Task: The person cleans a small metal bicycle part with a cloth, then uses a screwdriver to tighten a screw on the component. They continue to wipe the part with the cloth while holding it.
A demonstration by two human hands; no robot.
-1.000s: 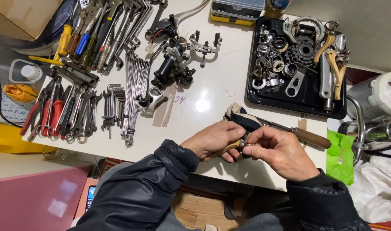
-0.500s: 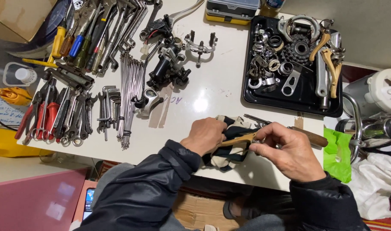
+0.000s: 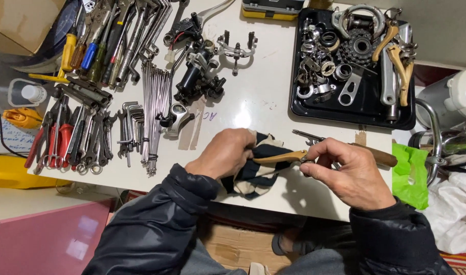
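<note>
Far out from the left hand's fingers, at the table's edge, lie red-handled pliers (image 3: 49, 145) and a fan of wrenches (image 3: 92, 145), with screwdrivers (image 3: 77, 53) beyond them; closer in come a set of hex keys (image 3: 131, 125) and a bundle of spokes (image 3: 154, 117), and just past the knuckles a black brake part (image 3: 197, 81) rests on the white table (image 3: 258, 97). The left hand (image 3: 222, 153) is curled shut, its fingers bunched around a striped dark-and-cream cloth (image 3: 258, 170) that wraps the near end of a tan brake lever (image 3: 278, 158). The lever runs level between the two hands, held just above the table's front edge, its far end meeting the fingertips of the right hand (image 3: 345, 170). That hand pinches the lever's tip, thumb and forefinger closed on it and the other fingers folded loosely beneath. Just behind those fingers a wooden-handled tool (image 3: 370, 153) lies on the table, touching nothing I can make out. Well beyond the right hand's fingers sits a black tray (image 3: 365, 109) of rings, sprockets and more tan levers, and to their outer side a green bag (image 3: 408, 175) hangs off the table's corner.
</note>
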